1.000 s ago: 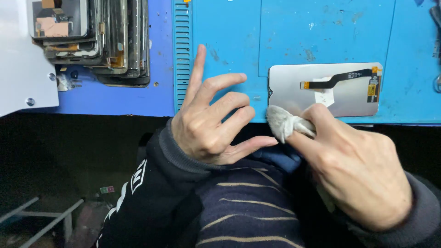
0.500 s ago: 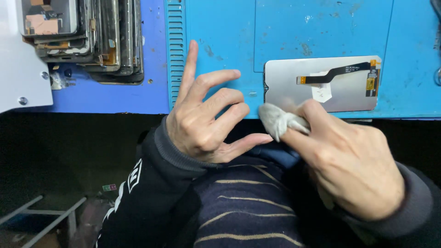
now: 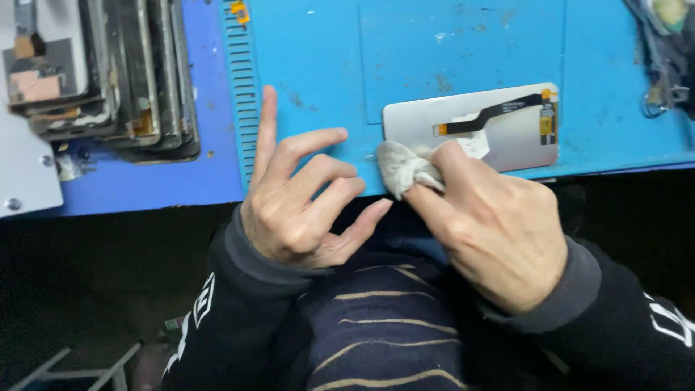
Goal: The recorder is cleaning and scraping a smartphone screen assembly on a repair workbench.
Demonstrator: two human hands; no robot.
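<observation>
Bare left hand [image 3: 293, 210], bare right hand [image 3: 499, 224]. Black jacket sleeves, grey ribbed cuffs, white lettering patches. Dark navy striped sweater, lower centre of frame.

Open blue mat [image 3: 326, 65] beyond screen stack [image 3: 108, 80]

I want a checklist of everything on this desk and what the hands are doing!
Surface: blue mat on a blue bench, scuffed and spotted.
Job's things: phone screen panel lies back up at the mat's near edge; grey cloth is pressed at its left end.
Clutter: stack of screen panels at far left; white plate beside it.
Grippers: right hand pinches the cloth; left hand is empty, fingers spread over the mat's edge.
Cables: flat flex cable on the panel's back; wires at far right.
Surroundings: dark floor below the bench; striped dark top.
</observation>
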